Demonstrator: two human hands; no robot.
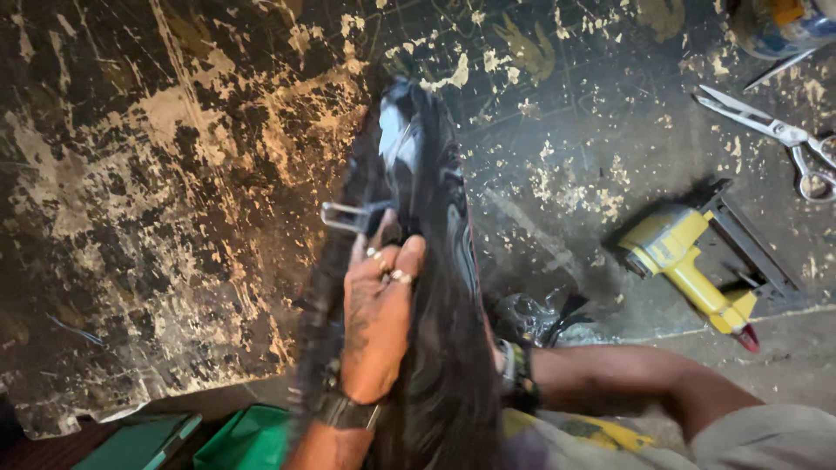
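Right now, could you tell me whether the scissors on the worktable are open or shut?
Open: the scissors lie flat on the worktable, their two blades spread apart in a narrow V toward the left.

Yellow pneumatic staple gun [692, 265] with black magazine lying on worn, paint-flaked dark worktable [174, 174]. Steel scissors [775, 130] resting open near right edge. Crumpled clear plastic [527, 315] sitting beside gun. Green bins [248, 439] showing below table edge.

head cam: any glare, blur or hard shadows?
Head view: glare streaks on the glossy black cover; left hand sharp, metal clip slightly soft; staple gun throws a dark shadow up-right; scissors clear; right hand hidden behind the cover.
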